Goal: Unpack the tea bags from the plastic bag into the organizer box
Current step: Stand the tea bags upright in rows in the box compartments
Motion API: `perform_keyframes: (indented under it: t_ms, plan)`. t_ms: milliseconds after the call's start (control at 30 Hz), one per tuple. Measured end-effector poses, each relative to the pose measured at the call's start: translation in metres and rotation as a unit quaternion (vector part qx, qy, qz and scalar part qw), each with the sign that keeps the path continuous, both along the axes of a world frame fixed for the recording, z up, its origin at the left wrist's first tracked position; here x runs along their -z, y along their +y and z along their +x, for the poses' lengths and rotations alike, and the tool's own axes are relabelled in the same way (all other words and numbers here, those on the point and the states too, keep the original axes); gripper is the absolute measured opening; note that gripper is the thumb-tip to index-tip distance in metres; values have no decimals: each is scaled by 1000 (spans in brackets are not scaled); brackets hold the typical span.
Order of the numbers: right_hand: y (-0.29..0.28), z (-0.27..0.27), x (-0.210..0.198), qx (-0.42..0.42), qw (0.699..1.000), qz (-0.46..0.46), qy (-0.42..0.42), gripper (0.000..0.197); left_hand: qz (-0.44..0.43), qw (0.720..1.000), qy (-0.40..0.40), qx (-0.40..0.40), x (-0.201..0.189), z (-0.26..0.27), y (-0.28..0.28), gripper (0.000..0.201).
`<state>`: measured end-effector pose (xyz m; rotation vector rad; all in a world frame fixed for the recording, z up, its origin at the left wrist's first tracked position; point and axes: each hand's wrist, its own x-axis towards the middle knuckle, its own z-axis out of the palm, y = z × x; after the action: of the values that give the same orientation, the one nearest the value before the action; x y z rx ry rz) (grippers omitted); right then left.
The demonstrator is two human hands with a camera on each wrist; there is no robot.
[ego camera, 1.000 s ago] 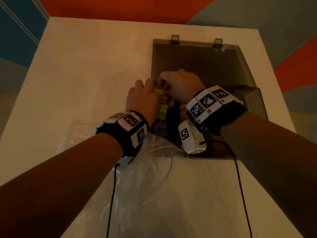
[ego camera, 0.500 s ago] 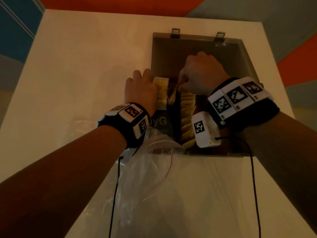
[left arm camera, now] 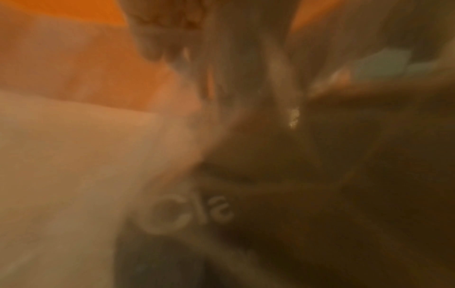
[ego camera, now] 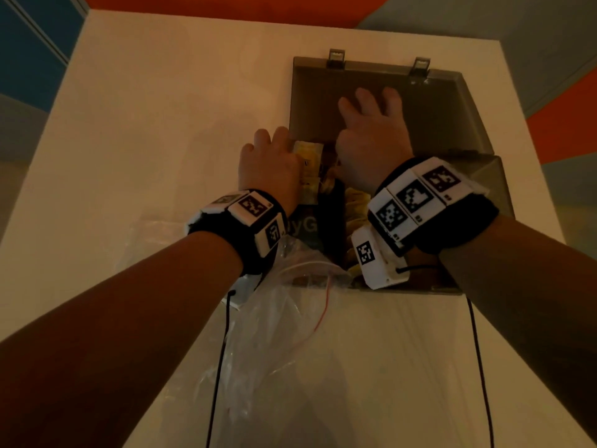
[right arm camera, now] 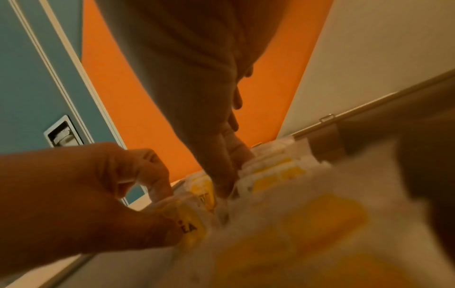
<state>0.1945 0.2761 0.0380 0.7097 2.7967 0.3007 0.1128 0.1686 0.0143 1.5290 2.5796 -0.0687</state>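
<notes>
The grey organizer box (ego camera: 494,189) lies open, its lid (ego camera: 436,101) flat behind it. My left hand (ego camera: 268,163) is at the box's left edge and pinches a small stack of yellow-labelled tea bags (ego camera: 310,160); the right wrist view shows that left hand (right arm camera: 98,185) curled round the tea bags (right arm camera: 194,220). My right hand (ego camera: 371,137) hovers over the box, fingers straight and spread above the lid. Its thumb (right arm camera: 221,175) pokes down between the packed tea bags (right arm camera: 270,171). A row of tea bags (ego camera: 355,205) fills the middle compartment. The left wrist view is blurred.
The clear plastic bag (ego camera: 290,318) lies crumpled on the white table (ego camera: 161,108) just in front of the box. A dark packet with white letters (ego camera: 305,227) sits in the box's left compartment. Wrist cables hang over the bag.
My right hand left the stack that both hands held, moved right and farther over the box, then spread its fingers. The left hand stayed put with the tea bags.
</notes>
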Motion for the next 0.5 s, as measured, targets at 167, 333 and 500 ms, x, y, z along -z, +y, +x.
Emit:
perform_keyframes:
  t_ms: [167, 333, 500]
  plan:
    - [-9, 5, 4, -5, 1000, -11, 8, 40, 1, 1000, -3, -3, -1, 1, 0, 27]
    - [-19, -2, 13, 2, 999, -6, -33, 50, -5, 1000, -11, -6, 0, 0, 0, 28]
    - [-11, -4, 14, 75, 995, -63, -15, 37, -5, 1000, -3, -2, 1, -1, 1, 24]
